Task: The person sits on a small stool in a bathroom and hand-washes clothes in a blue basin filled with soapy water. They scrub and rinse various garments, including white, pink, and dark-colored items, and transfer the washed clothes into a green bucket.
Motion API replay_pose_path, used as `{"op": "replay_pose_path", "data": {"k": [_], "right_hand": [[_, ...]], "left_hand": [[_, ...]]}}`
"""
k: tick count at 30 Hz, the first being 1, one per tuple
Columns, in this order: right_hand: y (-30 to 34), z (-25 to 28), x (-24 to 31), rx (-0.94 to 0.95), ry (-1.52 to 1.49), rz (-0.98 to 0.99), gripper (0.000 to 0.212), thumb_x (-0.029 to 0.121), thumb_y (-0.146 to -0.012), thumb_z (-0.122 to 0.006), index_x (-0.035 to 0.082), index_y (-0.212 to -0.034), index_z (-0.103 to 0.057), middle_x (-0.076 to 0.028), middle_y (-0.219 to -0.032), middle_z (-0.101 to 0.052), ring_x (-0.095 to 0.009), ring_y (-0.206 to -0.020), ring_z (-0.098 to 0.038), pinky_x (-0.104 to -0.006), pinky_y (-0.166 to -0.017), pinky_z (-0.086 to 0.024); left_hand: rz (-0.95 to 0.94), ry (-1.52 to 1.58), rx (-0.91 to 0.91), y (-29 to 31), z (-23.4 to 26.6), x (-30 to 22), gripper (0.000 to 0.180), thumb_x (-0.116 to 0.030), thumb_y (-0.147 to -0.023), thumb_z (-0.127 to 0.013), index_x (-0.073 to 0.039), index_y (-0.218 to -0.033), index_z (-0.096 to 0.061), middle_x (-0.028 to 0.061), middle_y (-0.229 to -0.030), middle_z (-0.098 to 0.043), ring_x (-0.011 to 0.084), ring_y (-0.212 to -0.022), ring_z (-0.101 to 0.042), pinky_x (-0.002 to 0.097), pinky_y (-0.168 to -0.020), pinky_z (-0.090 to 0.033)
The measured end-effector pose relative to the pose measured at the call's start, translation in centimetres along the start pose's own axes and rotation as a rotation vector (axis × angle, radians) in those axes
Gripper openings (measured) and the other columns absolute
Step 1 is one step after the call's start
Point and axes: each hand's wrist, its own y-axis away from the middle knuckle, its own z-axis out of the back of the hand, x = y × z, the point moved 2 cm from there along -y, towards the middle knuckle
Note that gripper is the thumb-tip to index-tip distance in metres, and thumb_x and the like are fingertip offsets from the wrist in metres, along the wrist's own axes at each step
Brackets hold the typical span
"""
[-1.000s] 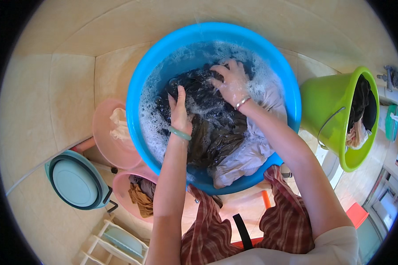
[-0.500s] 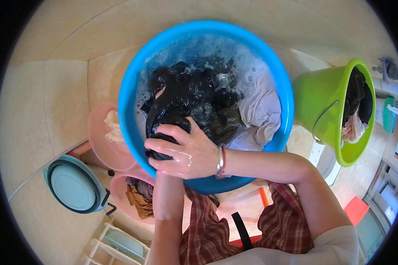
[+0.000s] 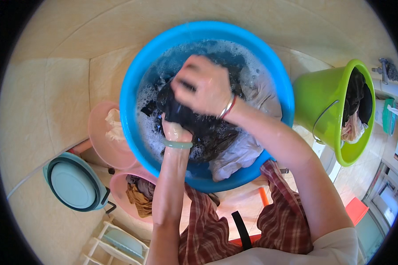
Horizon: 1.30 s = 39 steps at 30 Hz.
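Head view, blue basin: a large round blue basin [image 3: 128,101] stands in front of me; it holds water topped with white suds [image 3: 147,131]
Black garment: the soaked black garment [image 3: 179,110] is bunched between my hands, left of the basin's middle; part of it trails into the water to the right
Right hand: my right hand [image 3: 203,86], with a silver bracelet [image 3: 227,106] at its wrist, is on top of the black garment, fingers bent over it; it is blurred, so I cannot tell whether they grip
Left hand: my left hand [image 3: 175,130] is under the same cloth, only its near part showing above a pale green bangle [image 3: 177,144]; its fingers are hidden, so I cannot tell if they are clenched
Pale cloth: a wet, pale cloth [image 3: 239,158] lies along the basin's near right side
Right of the basin: a tilted lime-green bucket [image 3: 316,95] with dark clothes [image 3: 354,99] inside
Left of the basin: two pink basins [image 3: 106,152], the farther holding a cream cloth [image 3: 115,126], the nearer brown and purplish clothes [image 3: 139,201]; farther left, a teal basin [image 3: 73,185]
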Motion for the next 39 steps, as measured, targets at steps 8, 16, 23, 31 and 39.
{"op": "replay_pose_path", "data": {"k": [8, 16, 23, 31, 39], "right_hand": [[3.8, 4.2, -8.2, 0.017, 0.357, -0.284, 0.022, 0.032, -0.086, -0.069, 0.016, -0.1, -0.072, -0.007, -0.106, -0.06, -0.031, -0.099, -0.054, -0.0426, -0.079, -0.048], [7.4, 2.1, -9.4, 0.419, 0.656, -0.321, 0.058, 0.056, -0.083, -0.063, 0.024, -0.131, -0.056, -0.008, -0.127, -0.052, -0.031, -0.113, -0.05, -0.0542, -0.088, -0.045], [8.8, -1.3, -13.5, 0.6, 0.741, -0.456, 0.055, 0.041, -0.085, -0.068, 0.019, -0.133, -0.054, -0.02, -0.115, -0.058, -0.036, -0.104, -0.058, -0.0506, -0.076, -0.052], [9.2, -1.2, -13.4, 0.526, 0.711, -0.281, 0.048, 0.008, -0.086, -0.059, 0.011, -0.134, -0.051, -0.021, -0.135, -0.043, -0.042, -0.118, -0.048, -0.0468, -0.095, -0.045], [9.5, -4.8, -13.6, 0.787, 0.207, -0.893, 0.053, 0.038, -0.09, -0.057, 0.011, -0.134, -0.049, -0.024, -0.113, -0.063, -0.042, -0.101, -0.062, -0.0474, -0.086, -0.05]], "left_hand": [[-0.059, -0.628, 0.057, 1.8, -0.5, -6.5, 0.064, -0.028, -0.09, -0.068, -0.009, -0.145, -0.042, 0.014, -0.136, -0.05, 0.0305, -0.124, -0.052, 0.0474, -0.105, -0.039], [-1.024, -2.027, 0.223, 1.5, -1.4, -5.9, 0.069, -0.043, -0.083, -0.071, -0.028, -0.145, -0.045, 0.0228, -0.154, -0.026, 0.0427, -0.139, -0.03, 0.0507, -0.111, -0.03], [-0.727, -2.301, 0.319, -2.5, 1.0, -0.9, 0.073, -0.038, -0.086, -0.069, -0.045, -0.148, -0.031, 0.0098, -0.163, -0.002, 0.036, -0.149, -0.005, 0.0746, -0.106, -0.017], [-0.306, -2.784, 0.241, -7.1, 2.4, 0.6, 0.055, -0.032, -0.099, -0.046, -0.036, -0.151, -0.029, 0.0062, -0.163, -0.001, 0.0345, -0.15, 0.0, 0.0687, -0.112, -0.011], [-0.542, -1.834, 0.155, -12.0, 8.7, -0.7, 0.074, -0.028, -0.089, -0.064, -0.026, -0.154, -0.027, 0.0165, -0.159, -0.021, 0.0386, -0.146, -0.019, 0.0646, -0.107, -0.031]]}}
